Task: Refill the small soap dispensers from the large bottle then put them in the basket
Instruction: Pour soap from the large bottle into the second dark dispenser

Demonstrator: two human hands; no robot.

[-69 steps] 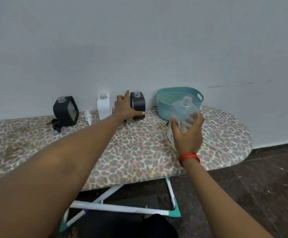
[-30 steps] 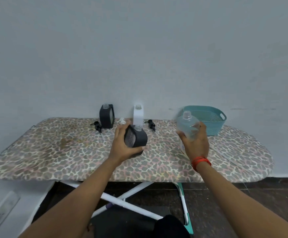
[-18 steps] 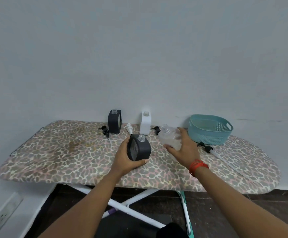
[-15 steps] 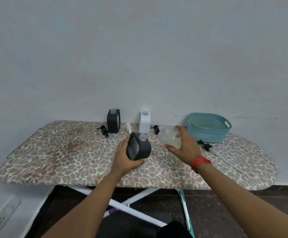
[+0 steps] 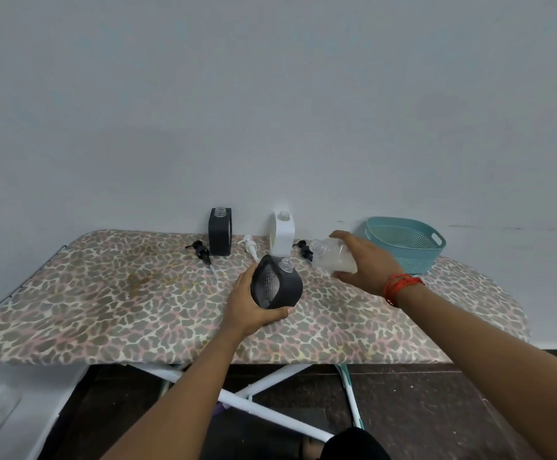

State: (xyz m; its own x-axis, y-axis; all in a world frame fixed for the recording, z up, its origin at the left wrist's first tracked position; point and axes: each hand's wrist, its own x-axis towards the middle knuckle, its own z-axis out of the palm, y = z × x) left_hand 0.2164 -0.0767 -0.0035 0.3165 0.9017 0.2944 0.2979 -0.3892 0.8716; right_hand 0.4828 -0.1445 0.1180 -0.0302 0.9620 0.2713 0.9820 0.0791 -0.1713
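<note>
Clear plastic large bottle (image 5: 332,258) lies tipped near-horizontal in the right hand (image 5: 366,263). Fingers wrap over its body, and the open neck points to 9 o'clock. Left hand (image 5: 249,308) cups the black dispenser (image 5: 275,287) from below with thumb and fingers curled round it. It's tilted, neck toward 1 o'clock, held above the ironing board (image 5: 104,310). The two necks are near but apart, and no stream is visible.

Clock bearings are from the held dispenser.

Risks, my read:
- Both mouths are narrow. Any misalignment sends soap down the dispenser wall onto the left hand and the fabric cover.
- Neither vessel is braced, both are in the air, so wobble is likely.
- The bottle looks part full with liquid pooled low. Tipping it fast makes it surge and glug.
- The dark body hides the fill level, so overfilling is easy.
- A soapy grip could slip and drop the dispenser.

Second black dispenser (image 5: 220,231) and white dispenser (image 5: 282,232) stand uncapped at 11–12 o'clock by the wall. A careless reach could topple them. Basket (image 5: 406,244) sits at 2 o'clock, well apart.
</note>
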